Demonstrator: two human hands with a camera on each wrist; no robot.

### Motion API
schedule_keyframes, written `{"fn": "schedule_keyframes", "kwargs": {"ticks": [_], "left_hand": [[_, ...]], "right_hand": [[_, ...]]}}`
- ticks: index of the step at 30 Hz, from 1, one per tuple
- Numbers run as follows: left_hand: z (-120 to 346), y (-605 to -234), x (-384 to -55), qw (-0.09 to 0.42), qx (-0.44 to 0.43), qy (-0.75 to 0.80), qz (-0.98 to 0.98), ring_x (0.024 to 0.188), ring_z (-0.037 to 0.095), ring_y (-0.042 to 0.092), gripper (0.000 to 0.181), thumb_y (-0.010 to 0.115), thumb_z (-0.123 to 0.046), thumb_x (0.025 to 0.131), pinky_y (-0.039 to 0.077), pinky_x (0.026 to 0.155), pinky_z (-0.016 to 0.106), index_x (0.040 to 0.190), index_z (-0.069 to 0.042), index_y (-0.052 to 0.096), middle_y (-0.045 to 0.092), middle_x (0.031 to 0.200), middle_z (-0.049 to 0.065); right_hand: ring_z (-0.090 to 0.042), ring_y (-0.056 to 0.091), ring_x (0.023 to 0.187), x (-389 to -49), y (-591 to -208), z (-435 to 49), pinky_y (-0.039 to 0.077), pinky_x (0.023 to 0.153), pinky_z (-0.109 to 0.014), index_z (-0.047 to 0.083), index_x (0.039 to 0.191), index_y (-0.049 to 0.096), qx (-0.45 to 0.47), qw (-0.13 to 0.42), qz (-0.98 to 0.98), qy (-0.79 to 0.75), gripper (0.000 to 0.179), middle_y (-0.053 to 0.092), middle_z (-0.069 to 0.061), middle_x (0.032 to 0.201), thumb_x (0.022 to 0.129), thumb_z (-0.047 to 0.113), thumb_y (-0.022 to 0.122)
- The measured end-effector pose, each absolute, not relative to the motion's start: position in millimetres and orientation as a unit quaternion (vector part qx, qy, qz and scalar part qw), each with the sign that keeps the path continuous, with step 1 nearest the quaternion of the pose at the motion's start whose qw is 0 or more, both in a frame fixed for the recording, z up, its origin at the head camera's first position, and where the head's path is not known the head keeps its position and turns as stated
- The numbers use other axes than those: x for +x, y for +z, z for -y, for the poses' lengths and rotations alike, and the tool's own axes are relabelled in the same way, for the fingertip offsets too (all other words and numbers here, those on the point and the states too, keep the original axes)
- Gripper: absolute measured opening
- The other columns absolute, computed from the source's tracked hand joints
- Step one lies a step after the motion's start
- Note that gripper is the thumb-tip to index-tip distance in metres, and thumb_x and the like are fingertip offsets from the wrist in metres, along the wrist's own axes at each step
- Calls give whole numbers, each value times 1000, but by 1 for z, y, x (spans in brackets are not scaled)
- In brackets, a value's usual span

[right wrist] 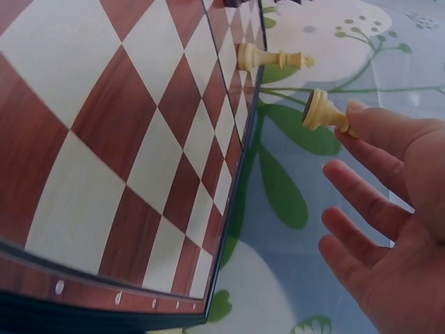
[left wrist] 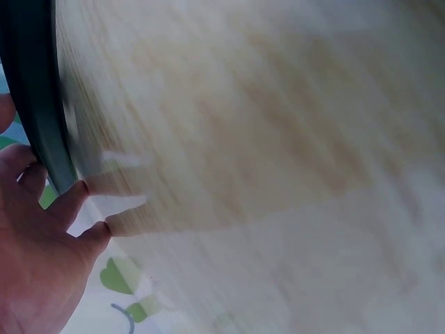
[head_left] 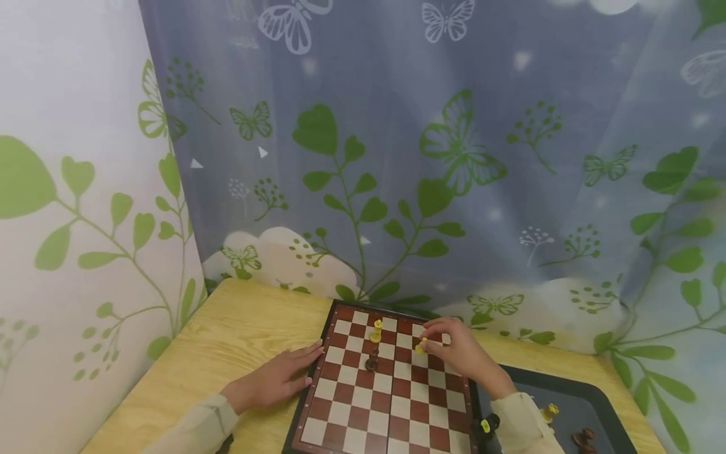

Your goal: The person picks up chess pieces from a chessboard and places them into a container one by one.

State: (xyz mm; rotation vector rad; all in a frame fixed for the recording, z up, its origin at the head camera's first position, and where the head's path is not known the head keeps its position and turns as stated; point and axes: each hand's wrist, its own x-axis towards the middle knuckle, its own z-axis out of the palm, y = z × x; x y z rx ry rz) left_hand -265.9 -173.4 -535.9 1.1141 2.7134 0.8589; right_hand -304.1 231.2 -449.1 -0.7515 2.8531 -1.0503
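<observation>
My right hand [head_left: 462,350] pinches a cream chess piece [right wrist: 321,111] near its top between thumb and index finger. Its dark base hangs above the far right part of the chessboard [head_left: 363,394], apart from the squares. In the right wrist view the other fingers spread loosely. On the board a tall cream chess piece [head_left: 376,331] stands upright near the far edge, with a dark brown chess piece [head_left: 371,360] just nearer to me. My left hand [head_left: 278,375] rests at the board's left edge, fingers extended and touching the rim [left wrist: 42,90].
A dark tray [head_left: 567,384] lies right of the board, partly under my right sleeve, holding a cream piece [head_left: 549,412] and a dark brown piece [head_left: 584,438]. The wooden table [head_left: 244,321] meets a patterned curtain [head_left: 391,126] behind the board.
</observation>
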Motion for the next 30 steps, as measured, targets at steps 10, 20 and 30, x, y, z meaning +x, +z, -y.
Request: {"fn": "schedule_keyframes", "kwargs": {"ticks": [10,20,30], "left_hand": [[177,-535,-265,52,345,285,-893,147,47,33,62,45,-33,109,23,112,76,157,3,31,26,165,20],[178,-540,-264,52,347,275,-895,147,47,32,62,44,-34,109,21,114,76,157,2,31,26,166,20],[174,-541,-265,29,364,280,-888,145,49,36,61,48,-31,108,23,110,78,157,2,32,29,164,21]], "right_hand": [[-44,55,127,-295,-438,-253,47,101,-64,11,111,77,-240,-4,-907,-346,17,65,-18,132,95,9,71],[-47,53,126,-271,-434,-306,42,101,-70,12,108,77,-181,-55,-931,-312,15,65,-19,131,94,16,74],[-49,56,122,-249,-437,-360,49,92,-68,10,106,78,-135,-87,-945,-284,17,66,-23,130,92,19,77]]}}
